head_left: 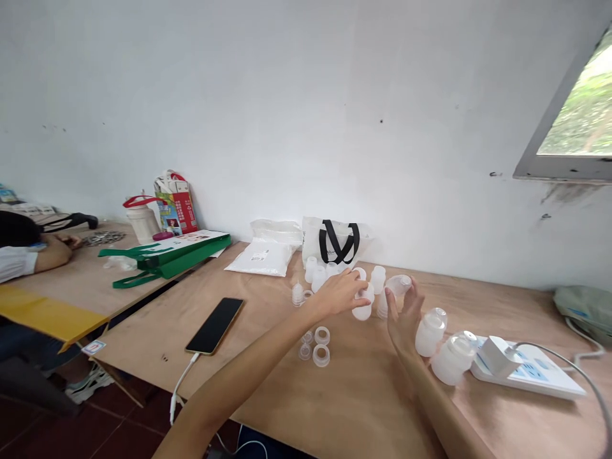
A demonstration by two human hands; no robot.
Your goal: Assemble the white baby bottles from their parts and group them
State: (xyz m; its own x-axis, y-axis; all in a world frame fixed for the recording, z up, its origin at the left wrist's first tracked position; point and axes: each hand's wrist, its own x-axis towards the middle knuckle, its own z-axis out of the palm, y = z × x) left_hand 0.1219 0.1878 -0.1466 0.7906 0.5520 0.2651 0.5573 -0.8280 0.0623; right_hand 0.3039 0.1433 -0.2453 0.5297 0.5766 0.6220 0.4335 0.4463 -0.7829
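My left hand (342, 292) reaches over a group of translucent white bottles, its fingers curled at the top of one small bottle (362, 310). Between the thumb and fingers of my right hand (404, 319) is a clear dome-shaped cap (398, 285), tilted above a ribbed translucent piece (382, 306). Beside my right wrist stand two capped bottles, a nearer one (455, 360) and a farther one (431, 333). White rings (322, 356) and small clear pieces (305, 351) lie below my left forearm. Another ribbed piece (297, 294) stands left of my left hand.
A phone (215, 326) on a cable lies at left. Against the wall are a white plastic packet (262, 257) and a bag with black handles (310, 239). A power strip (549, 376) with a charger sits at right. Another person's arm (52, 255) rests on the adjoining table.
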